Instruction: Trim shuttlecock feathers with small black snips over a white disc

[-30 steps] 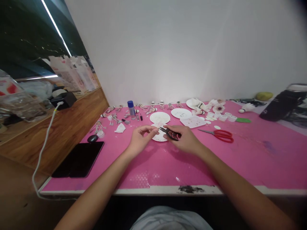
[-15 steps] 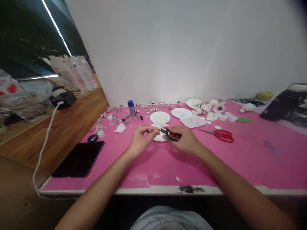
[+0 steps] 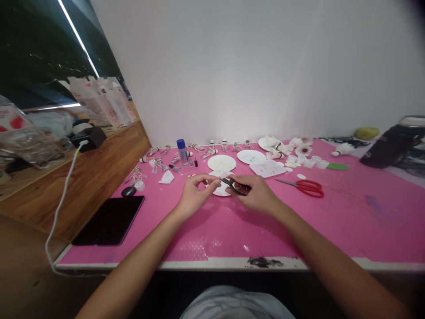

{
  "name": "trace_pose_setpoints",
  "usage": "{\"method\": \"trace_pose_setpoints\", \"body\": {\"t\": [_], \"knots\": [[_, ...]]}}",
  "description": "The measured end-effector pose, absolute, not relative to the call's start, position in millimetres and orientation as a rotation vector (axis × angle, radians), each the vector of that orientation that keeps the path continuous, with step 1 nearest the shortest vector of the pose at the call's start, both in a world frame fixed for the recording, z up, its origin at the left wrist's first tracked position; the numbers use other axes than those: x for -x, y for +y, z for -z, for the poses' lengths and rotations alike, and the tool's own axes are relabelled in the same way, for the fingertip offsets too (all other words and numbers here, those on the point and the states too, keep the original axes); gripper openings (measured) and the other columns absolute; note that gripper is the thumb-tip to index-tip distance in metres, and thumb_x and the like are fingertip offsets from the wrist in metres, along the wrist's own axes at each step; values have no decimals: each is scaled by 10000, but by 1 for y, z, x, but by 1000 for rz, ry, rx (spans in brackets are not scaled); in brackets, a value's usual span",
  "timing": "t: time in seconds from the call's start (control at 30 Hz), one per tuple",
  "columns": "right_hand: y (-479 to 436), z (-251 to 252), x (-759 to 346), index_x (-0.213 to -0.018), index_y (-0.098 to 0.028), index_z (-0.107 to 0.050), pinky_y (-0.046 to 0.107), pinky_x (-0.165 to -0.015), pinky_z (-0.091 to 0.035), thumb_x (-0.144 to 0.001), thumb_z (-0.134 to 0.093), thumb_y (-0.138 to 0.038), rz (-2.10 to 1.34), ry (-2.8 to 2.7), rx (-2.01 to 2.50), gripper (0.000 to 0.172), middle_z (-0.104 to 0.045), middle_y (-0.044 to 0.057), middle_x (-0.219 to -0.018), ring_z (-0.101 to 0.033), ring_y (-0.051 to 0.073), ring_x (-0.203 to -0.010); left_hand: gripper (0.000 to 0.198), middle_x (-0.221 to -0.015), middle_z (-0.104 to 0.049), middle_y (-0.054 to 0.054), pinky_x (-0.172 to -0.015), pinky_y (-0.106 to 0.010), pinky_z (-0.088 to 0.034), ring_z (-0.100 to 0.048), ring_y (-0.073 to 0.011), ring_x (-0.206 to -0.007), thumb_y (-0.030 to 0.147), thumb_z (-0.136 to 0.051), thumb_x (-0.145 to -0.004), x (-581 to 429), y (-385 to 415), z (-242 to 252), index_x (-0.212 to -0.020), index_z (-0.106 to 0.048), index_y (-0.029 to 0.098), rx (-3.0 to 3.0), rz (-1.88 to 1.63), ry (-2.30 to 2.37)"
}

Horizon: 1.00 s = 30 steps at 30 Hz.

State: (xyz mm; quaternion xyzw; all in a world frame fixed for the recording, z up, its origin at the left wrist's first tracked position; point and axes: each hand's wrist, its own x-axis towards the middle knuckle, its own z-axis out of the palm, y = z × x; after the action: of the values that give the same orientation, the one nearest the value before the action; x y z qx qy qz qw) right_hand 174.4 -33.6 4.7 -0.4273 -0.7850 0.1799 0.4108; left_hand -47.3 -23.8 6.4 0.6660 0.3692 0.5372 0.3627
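Note:
Dark-handled pliers (image 3: 237, 188) lie in my right hand (image 3: 257, 191), whose fingers wrap round the handles. Their jaws point left, to the fingertips of my left hand (image 3: 197, 191). That hand is closed in a pinch at the jaws; whatever lies between thumb and finger is too small to make out. Both hands hover over a round white plate (image 3: 221, 190), partly hidden behind them. Another white plate (image 3: 222, 163) with pale bits on it sits just beyond. To the right of my right hand rest red-handled scissors (image 3: 307, 188).
Several feathered shuttlecocks (image 3: 224, 144) stand along the wall. A blue-capped bottle (image 3: 182, 152), a white crumpled tissue (image 3: 166, 177), a black mouse (image 3: 128, 191) and a dark tablet (image 3: 109, 220) are on the left. A pale tray (image 3: 267, 168), small white tubs (image 3: 309, 163) and a black flask (image 3: 387, 146) are on the right.

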Motion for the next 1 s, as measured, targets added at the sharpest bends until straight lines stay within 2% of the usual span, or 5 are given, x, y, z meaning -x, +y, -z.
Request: {"method": "trace_pose_setpoints", "body": {"t": [0.8, 1.0], "knots": [[-30, -2, -178, -1271, -159, -765, 266, -572, -419, -913, -709, -430, -382, -2034, 1071, 453, -715, 47, -755, -533, 148, -610, 225, -848, -784, -80, -783, -329, -514, -673, -199, -795, 413, -801, -845, 50, -22, -5, -859, -821, 189, -1733, -1357, 957], [-30, -3, -178, -1169, -169, -801, 261, -574, -410, -895, -727, -380, -398, -2048, 1054, 354, -702, 33, -725, -543, 147, -609, 224, -851, -783, -76, -784, -329, -518, -676, -199, -800, 412, -793, -854, 51, -22, -3, -865, -818, 189, -1740, -1352, 955]]}}
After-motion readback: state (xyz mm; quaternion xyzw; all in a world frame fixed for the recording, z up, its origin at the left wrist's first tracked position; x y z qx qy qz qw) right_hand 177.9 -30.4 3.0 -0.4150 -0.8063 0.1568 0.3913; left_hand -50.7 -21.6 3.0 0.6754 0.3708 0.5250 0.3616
